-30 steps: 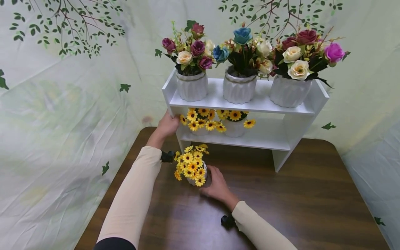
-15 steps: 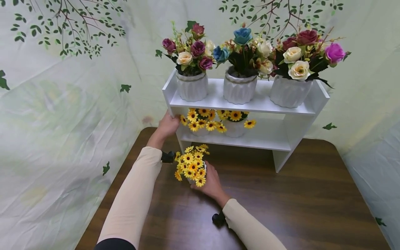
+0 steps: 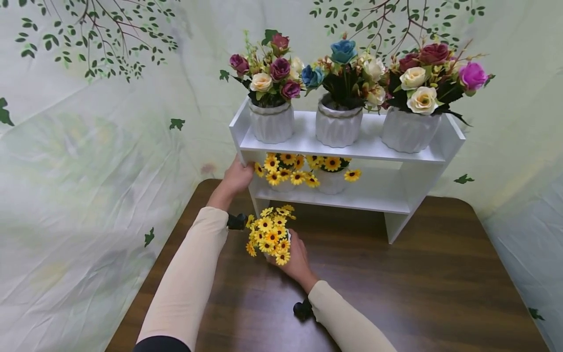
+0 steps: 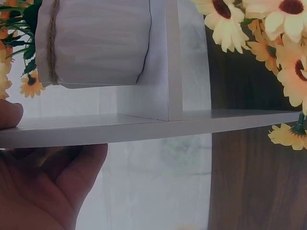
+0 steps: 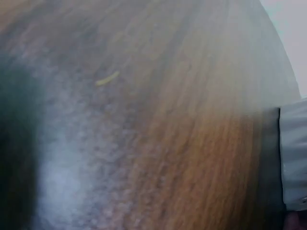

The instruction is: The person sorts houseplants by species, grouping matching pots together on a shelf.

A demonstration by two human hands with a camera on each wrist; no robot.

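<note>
A white two-tier shelf [image 3: 374,200] stands on the brown table. My left hand [image 3: 239,177] grips its left side panel; in the left wrist view the panel [image 4: 96,133] passes between the thumb and fingers. In front of the shelf's left end is a pot of small yellow sunflowers [image 3: 269,234]. My right hand [image 3: 296,259] holds this pot from its right side, its fingers partly hidden by the blooms. The right wrist view catches only the ribbed white pot wall [image 5: 293,158] at its right edge.
Three white pots of mixed roses line the top tier, including one with blue roses [image 3: 338,124]. Two more sunflower pots, one at the middle [image 3: 332,182], sit on the lower tier's left half. The dark wooden table [image 3: 440,283] extends right; a printed cloth hangs behind.
My right hand has moved left and its fingers have come round the sunflower pot. The left hand keeps its hold on the shelf panel.
</note>
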